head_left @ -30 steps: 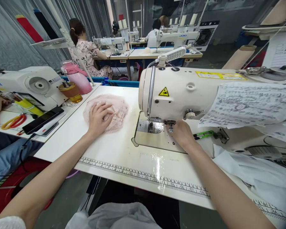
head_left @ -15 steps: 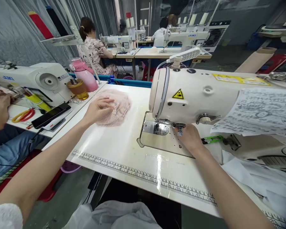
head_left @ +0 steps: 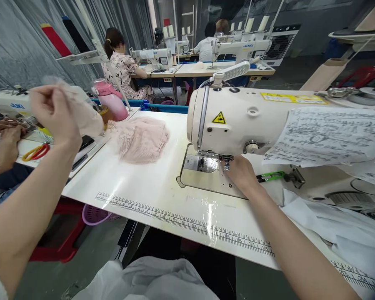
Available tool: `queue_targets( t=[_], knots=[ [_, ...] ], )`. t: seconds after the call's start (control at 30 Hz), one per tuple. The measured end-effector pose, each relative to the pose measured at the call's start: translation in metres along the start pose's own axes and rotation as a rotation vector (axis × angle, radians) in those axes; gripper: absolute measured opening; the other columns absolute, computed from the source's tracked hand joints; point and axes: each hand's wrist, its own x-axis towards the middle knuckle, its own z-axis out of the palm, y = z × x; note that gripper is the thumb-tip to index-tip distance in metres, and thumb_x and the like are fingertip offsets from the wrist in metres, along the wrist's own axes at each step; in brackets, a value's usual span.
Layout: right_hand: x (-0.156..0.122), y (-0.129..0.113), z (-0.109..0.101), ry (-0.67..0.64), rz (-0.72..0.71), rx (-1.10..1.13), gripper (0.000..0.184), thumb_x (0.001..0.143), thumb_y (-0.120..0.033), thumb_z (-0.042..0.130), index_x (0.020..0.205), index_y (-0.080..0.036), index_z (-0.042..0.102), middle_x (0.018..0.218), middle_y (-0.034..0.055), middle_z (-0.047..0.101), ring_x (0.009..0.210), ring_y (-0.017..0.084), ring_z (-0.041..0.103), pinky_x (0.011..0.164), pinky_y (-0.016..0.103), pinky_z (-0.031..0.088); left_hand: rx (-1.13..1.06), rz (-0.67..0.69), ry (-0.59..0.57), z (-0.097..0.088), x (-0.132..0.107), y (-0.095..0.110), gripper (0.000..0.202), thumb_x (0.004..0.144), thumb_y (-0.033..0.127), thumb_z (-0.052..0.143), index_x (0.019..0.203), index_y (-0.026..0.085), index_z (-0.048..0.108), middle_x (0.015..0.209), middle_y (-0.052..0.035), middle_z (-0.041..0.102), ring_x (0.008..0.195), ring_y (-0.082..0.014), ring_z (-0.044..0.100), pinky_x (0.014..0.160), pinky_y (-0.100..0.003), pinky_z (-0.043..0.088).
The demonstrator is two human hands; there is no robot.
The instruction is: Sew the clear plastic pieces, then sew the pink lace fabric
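My left hand is raised at the left, its fingers closed on a thin pale pink cloth that hangs off to the right. Below and right of it, a crumpled pink fabric piece lies on the white table. Whether the lifted cloth is joined to that piece, I cannot tell. My right hand rests on the machine bed beside the needle area of the white sewing machine. Its fingertips are hidden behind the tension knob, so what they hold does not show.
A ruler strip runs along the table's front edge. Green-handled snips and white cloth lie at the right. Handwritten paper hangs on the machine. At the left are a pink bottle, red-and-yellow scissors and a co-worker's hands.
My left hand has lifted pink cloth off the pile and carried it up and left. The right hand stays by the needle area. The view has shifted slightly.
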Motion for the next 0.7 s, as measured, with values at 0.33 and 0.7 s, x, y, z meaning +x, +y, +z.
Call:
queue_targets(
  t=[0.33,0.7],
  knots=[
    [0.001,0.003,0.006,0.035,-0.025,0.006,0.03,0.093,-0.021,0.041,0.079,-0.01,0.066,0.084,0.0159,0.064,0.076,0.027,0.061,0.066,0.033,0.041,-0.148,0.004,-0.202,-0.025,-0.031,0.088,0.012,0.09,0.02,0.061,0.096,0.01,0.061,0.074,0.006,0.054,0.067,-0.0038,0.051,0.077,-0.021,0.049],
    [0.002,0.007,0.014,0.07,-0.032,0.011,0.028,0.092,-0.023,0.039,0.09,-0.015,0.066,0.089,0.0122,0.065,0.085,0.025,0.059,0.073,0.033,0.044,-0.262,-0.129,-1.288,0.04,-0.144,0.115,0.027,0.088,0.047,0.055,0.085,0.024,0.067,0.079,-0.0014,0.071,0.069,-0.0193,0.064,0.061,-0.031,0.052]
  ],
)
